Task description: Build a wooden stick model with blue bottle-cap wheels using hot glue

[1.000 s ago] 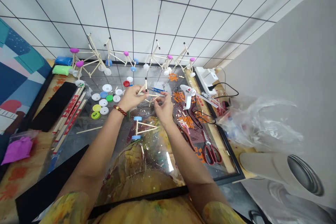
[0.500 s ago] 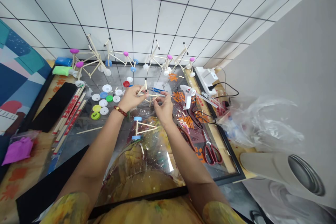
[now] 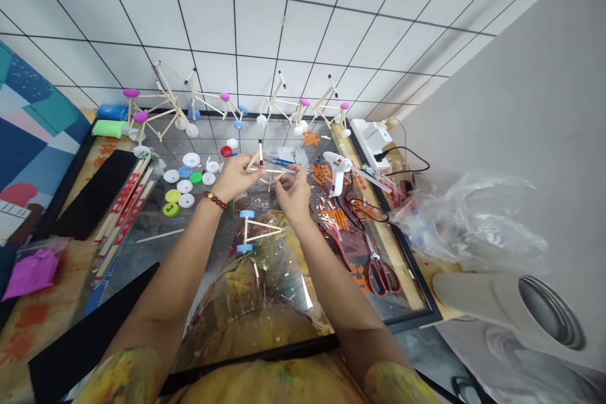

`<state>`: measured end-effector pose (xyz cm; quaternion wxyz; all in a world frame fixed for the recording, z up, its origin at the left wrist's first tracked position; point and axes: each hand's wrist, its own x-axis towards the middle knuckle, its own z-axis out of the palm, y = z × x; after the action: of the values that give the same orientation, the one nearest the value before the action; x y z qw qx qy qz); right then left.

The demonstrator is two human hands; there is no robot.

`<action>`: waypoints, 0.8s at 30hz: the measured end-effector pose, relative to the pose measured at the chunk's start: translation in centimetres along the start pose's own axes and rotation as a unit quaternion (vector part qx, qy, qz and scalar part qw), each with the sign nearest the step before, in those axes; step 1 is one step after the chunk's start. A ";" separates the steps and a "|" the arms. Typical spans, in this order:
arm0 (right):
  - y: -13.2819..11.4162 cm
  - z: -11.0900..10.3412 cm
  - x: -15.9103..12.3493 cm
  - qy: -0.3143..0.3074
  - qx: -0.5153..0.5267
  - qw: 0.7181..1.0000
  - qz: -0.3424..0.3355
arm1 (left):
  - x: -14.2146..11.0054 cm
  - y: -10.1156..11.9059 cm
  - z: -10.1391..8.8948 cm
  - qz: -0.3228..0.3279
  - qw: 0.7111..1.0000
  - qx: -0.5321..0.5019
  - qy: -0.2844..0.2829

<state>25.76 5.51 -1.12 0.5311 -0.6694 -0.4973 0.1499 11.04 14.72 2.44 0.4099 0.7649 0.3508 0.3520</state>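
Note:
Between my hands, above the glass tabletop, is a small frame of thin wooden sticks [image 3: 272, 171] with a black-tipped crossbar [image 3: 261, 154] standing up at its left end. My left hand [image 3: 237, 175], a beaded bracelet at its wrist, pinches the frame near that crossbar. The fingers of my right hand [image 3: 294, 192] are closed on the frame's right end, where sticks meet; the exact contact is partly hidden. Below, a triangle of sticks [image 3: 265, 229] lies on the glass with two blue bottle caps [image 3: 247, 214] as wheels on its left side.
Several finished stick tricycles [image 3: 201, 101] line the back wall. Loose bottle caps [image 3: 184, 185] lie left of my hands. To the right are a white glue gun [image 3: 336, 170], pliers [image 3: 338, 247], red-handled scissors [image 3: 381, 274] and a power strip [image 3: 372, 142]. Bundled sticks [image 3: 125, 214] lie at left.
Both hands keep their hold on the stick frame, with hardly any motion. The whole view has shifted very slightly; nothing else visibly moved.

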 end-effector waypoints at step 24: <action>0.2 0.0 0.2 -0.003 -0.028 1.000 -0.003 | -0.1 0.5 -0.3 -0.001 1.000 -0.020 -0.021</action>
<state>25.98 5.68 -1.24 0.5111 -0.6822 -0.5049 0.1362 10.91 14.55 2.97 0.4330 0.7630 0.3361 0.3427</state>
